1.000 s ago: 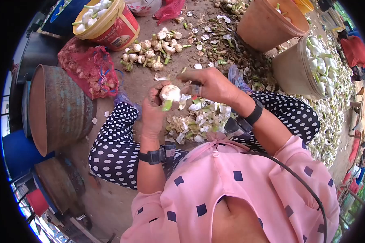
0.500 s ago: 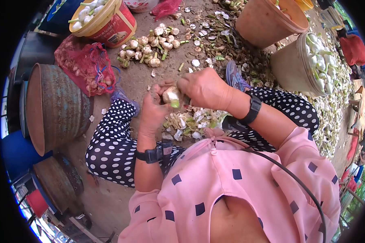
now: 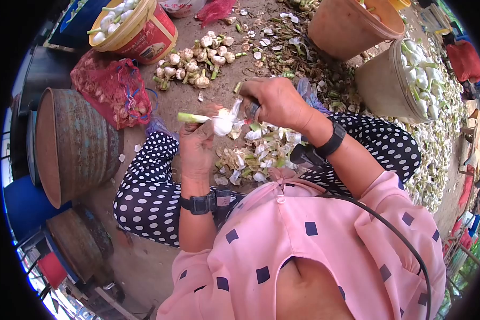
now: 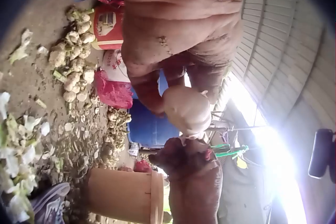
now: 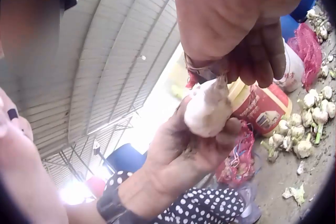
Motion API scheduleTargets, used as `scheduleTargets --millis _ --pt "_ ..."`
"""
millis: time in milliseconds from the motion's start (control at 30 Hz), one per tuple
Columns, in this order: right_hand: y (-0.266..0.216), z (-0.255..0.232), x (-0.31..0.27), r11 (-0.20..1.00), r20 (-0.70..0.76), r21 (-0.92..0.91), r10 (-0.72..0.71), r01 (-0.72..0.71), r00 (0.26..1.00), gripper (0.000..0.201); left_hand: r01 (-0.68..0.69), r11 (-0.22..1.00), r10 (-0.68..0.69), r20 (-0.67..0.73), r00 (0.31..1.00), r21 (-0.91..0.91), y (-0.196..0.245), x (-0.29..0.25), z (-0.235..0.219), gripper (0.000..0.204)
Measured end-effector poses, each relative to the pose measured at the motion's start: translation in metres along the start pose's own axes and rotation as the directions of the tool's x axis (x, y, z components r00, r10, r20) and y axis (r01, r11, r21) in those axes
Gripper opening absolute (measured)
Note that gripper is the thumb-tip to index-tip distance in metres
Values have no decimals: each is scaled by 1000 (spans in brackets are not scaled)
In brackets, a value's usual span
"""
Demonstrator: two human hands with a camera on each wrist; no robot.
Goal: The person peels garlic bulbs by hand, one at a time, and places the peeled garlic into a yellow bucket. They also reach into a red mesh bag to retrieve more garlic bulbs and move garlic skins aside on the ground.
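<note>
The left hand [image 3: 197,152] grips a white garlic bulb [image 3: 223,123] whose green-tipped stem points left over the fingers. Close on the bulb's other side, the right hand [image 3: 285,106] has curled fingers pinching a strip of pale skin pulled out from the bulb. In the left wrist view the bulb [image 4: 187,110] lies between the left hand [image 4: 181,29] and the right hand [image 4: 191,182]. The right wrist view shows the bulb [image 5: 208,109] resting in the left hand's [image 5: 176,155] fingers, with the right hand [image 5: 241,29] just above it.
Unpeeled garlic bulbs [image 3: 201,57] lie in a pile ahead. Peelings [image 3: 258,156] cover the ground below the hands. A red mesh bag [image 3: 112,88] and a rusty drum [image 3: 77,144] stand left; a bucket of white bulbs [image 3: 384,85] and an orange bucket [image 3: 338,29] stand right.
The bulb has turned, so its green stem now points left rather than toward the body, and it looks whiter. The right hand has moved slightly away from it, drawing out skin.
</note>
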State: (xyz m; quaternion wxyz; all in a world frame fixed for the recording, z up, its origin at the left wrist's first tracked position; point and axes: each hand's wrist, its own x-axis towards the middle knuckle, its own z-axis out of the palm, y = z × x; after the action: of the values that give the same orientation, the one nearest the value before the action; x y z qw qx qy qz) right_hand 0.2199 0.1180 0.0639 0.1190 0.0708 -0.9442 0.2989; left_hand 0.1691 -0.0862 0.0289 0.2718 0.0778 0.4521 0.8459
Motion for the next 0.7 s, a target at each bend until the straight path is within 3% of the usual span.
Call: scheduleTargets --millis 33,133,167,200,267,333,400,567,700 --pt "8 1 -1 999 -22 -4 45 -45 999 18 -23 997 31 102 994 -73 0 0 -2 17" --pt "40 7 -13 984 -32 -29 174 -174 984 18 -17 979 30 57 998 -203 11 -2 8 24" --pt "50 15 -20 963 106 -202 201 -177 974 18 -69 977 62 -38 997 -203 5 -1 -1 23" --pt "59 22 -25 917 234 -368 251 -153 939 19 -67 978 60 -37 997 -198 2 0 -8 23" --pt "30 12 -24 975 167 -104 213 -198 963 23 -17 1000 17 -32 999 -7 0 3 -14 25" --pt "1 1 -12 922 116 319 191 -219 975 24 -61 994 66 -50 997 94 -9 4 -6 25" --pt "-8 5 -5 976 69 139 157 -165 985 23 -123 973 134 -45 990 194 -12 9 7 26" --pt "-7 5 -6 982 134 156 83 -104 987 20 -51 953 73 -65 995 300 -6 6 14 23" --pt "13 2 -5 974 -34 80 215 -212 976 24 -101 971 113 -42 993 215 -12 9 11 21"
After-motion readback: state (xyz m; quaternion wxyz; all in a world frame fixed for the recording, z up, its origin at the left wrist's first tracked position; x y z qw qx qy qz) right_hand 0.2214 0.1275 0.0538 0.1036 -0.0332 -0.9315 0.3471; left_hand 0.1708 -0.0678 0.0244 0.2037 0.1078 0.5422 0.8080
